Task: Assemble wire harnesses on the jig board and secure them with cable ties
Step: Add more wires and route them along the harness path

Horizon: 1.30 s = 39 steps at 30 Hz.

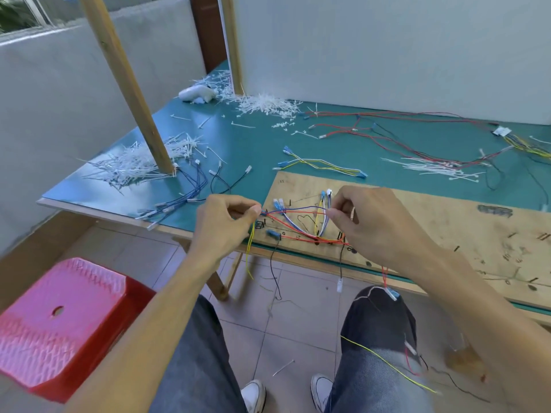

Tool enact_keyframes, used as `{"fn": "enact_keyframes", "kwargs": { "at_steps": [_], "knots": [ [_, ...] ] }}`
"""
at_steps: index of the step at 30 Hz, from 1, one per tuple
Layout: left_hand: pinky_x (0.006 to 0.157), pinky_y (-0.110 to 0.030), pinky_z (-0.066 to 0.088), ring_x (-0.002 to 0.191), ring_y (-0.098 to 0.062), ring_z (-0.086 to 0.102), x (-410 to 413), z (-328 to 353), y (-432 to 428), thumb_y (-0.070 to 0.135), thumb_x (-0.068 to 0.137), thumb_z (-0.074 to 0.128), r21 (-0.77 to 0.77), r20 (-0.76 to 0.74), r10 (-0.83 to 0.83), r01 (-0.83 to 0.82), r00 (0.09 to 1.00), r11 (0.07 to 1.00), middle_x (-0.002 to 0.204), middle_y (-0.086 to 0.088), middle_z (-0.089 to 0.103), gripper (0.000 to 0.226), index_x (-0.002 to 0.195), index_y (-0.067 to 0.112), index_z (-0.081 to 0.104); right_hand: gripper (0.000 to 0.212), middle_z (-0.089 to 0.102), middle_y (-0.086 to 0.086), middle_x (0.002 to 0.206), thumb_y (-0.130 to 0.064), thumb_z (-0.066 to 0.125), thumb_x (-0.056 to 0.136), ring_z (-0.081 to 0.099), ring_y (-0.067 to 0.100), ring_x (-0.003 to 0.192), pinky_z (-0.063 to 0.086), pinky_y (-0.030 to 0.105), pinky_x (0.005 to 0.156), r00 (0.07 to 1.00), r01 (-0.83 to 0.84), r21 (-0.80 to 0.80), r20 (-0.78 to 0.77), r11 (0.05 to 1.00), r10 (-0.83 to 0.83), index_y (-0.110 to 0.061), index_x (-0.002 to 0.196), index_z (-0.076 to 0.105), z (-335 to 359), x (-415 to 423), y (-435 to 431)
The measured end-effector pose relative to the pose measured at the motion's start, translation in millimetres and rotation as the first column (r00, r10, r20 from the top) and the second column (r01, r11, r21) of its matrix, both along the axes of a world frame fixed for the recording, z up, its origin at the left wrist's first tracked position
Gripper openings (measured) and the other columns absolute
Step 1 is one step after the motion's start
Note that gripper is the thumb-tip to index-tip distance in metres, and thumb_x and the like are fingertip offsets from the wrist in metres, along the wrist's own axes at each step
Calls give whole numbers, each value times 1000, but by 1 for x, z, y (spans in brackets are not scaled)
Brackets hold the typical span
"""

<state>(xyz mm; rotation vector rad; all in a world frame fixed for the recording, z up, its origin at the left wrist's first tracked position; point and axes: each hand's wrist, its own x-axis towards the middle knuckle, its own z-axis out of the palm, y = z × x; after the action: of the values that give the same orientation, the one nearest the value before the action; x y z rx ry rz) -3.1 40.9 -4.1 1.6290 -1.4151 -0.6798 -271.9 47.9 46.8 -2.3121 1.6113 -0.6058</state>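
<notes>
A plywood jig board (447, 231) lies on the green table (253, 144), near its front edge. Across the board's left end runs a bundle of red, blue, white and yellow wires (298, 219) with blue connectors. My left hand (226, 222) pinches the bundle's left end just off the board's left edge, and yellow wire ends hang below it. My right hand (375, 222) pinches the wires further right, over the board. Loose wire ends dangle past the table edge over my knees.
Heaps of white cable ties (143, 162) lie at the left around a slanted wooden post (131, 93) and at the back (262, 104). Spare harnesses (387, 135) lie behind the board. Beside my left leg on the floor stands a red plastic stool (62, 323).
</notes>
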Motion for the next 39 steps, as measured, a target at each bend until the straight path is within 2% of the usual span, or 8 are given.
{"fn": "enact_keyframes", "kwargs": {
  "at_steps": [7, 10, 17, 23, 26, 31, 35, 39],
  "knots": [
    [69, -23, 50, 69, 2, 69, 2, -8, -6, 27, 84, 85, 23, -51, 54, -53, 997, 998, 74, 14, 77, 5, 81, 30, 83, 13, 64, -18, 87, -34, 71, 96, 59, 7, 77, 54, 42, 74, 979, -202, 74, 20, 977, 201, -36, 91, 59, 1, -14, 12],
    [71, -22, 50, 72, -1, 71, -3, -8, -3, 25, 85, 84, 20, -94, 30, -29, 995, 999, 76, 12, 78, 3, 82, 27, 84, 13, 67, -17, 82, -42, 78, 89, 63, 9, 76, 50, 26, 68, 960, -278, 145, 52, 949, 274, -35, 81, 70, 9, -22, 18],
    [77, -21, 55, 82, -10, 75, -7, -8, 2, 22, 86, 84, -19, -172, -41, 39, 984, 999, 81, 9, 79, 4, 86, 26, 84, 11, 74, -3, 74, -30, 74, 98, 74, 13, 67, 59, 28, 70, 908, -419, 466, 199, 779, 369, -26, 88, 74, 15, -33, 29],
    [78, -25, 54, 82, -7, 75, -4, -9, 2, 27, 86, 84, -37, -198, -58, 51, 979, 998, 81, 11, 79, 7, 87, 34, 83, 10, 74, -21, 82, -47, 82, 87, 67, 6, 76, 52, 21, 71, 952, -289, 377, 17, 880, 305, -38, 87, 82, 15, -32, 33],
    [72, -25, 50, 80, -2, 73, 1, -10, 1, 32, 86, 84, -34, -196, -50, 44, 979, 998, 82, 13, 79, 10, 88, 42, 82, 17, 66, -10, 73, -55, 81, 85, 60, 8, 72, 47, 32, 65, 986, -105, 183, -110, 977, 127, -39, 81, 80, 12, -28, 39],
    [67, -18, 50, 79, -1, 72, 5, -12, 3, 34, 86, 84, -57, -214, -84, 73, 973, 996, 84, 12, 79, 8, 91, 40, 82, 54, 51, -7, 78, -60, 35, 98, 52, 12, 76, 40, 37, 71, 982, -69, 126, -164, 990, 90, -23, 86, 74, 11, -25, 56],
    [61, -14, 48, 67, -2, 64, 11, -11, 5, 28, 87, 84, -84, -284, -137, 118, 949, 989, 80, 5, 79, 7, 92, 32, 84, 31, 56, -13, 91, -16, 53, 106, 58, 8, 88, 50, 26, 79, 999, -27, 230, -12, 973, 30, -27, 127, 73, 9, -32, 64],
    [60, -15, 48, 65, -3, 62, 11, -8, 8, 24, 87, 84, -99, -297, -169, 145, 940, 984, 80, 4, 79, 8, 91, 31, 84, 42, 46, -21, 86, -29, 79, 90, 48, 8, 79, 45, 37, 75, 979, 9, 64, -202, 998, 4, -42, 127, 65, 10, -31, 75]
  ]
}}
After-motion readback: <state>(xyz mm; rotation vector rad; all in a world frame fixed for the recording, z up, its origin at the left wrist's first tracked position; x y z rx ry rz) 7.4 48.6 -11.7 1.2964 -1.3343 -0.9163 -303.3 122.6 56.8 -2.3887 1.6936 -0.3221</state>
